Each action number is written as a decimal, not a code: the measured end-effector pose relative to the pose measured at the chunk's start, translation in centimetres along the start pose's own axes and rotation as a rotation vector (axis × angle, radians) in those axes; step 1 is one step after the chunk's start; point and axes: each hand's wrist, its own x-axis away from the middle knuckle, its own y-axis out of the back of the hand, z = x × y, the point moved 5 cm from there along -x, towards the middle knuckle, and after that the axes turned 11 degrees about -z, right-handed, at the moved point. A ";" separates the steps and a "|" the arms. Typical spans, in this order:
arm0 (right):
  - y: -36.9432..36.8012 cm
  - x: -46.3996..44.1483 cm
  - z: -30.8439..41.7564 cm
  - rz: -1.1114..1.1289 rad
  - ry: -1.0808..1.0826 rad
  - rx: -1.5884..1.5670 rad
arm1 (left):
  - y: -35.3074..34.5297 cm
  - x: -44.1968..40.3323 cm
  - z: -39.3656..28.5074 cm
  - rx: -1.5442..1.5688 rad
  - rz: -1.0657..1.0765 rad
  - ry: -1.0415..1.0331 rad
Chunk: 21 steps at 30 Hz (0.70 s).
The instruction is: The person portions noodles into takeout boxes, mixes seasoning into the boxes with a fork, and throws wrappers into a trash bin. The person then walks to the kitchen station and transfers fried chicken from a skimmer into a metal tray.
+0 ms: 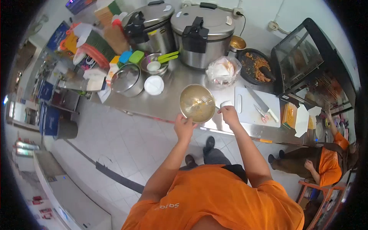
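Observation:
A metal bowl (187, 96) with streaks of yellowish residue is tilted toward me at the counter's front edge. My left hand (184, 127) is closed on its near rim, at the lower left. In my right hand (229, 116), fingers closed, is the handle of a fork (207, 100). The fork's tines lie inside the bowl, near its right wall. Just behind my right hand is a small white item (227, 104) whose kind I cannot make out. A white cutting board (249, 100) lies to the right, with a knife (261, 102) and red-handled scissors (262, 113) on it.
Two large rice cookers (203, 28) stand at the back of the steel counter (168, 105). A plastic bag (224, 72), a dark stone mortar (245, 61) with reddish paste, lidded pot (127, 80) and white tub (154, 85) surround the bowl. A co-worker (329, 163) stands right, by a glass display case (303, 57).

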 end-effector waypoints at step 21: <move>2.3 -17.1 1.6 0.598 -0.985 -1.315 | -1.8 -9.0 0.0 0.084 -0.058 0.356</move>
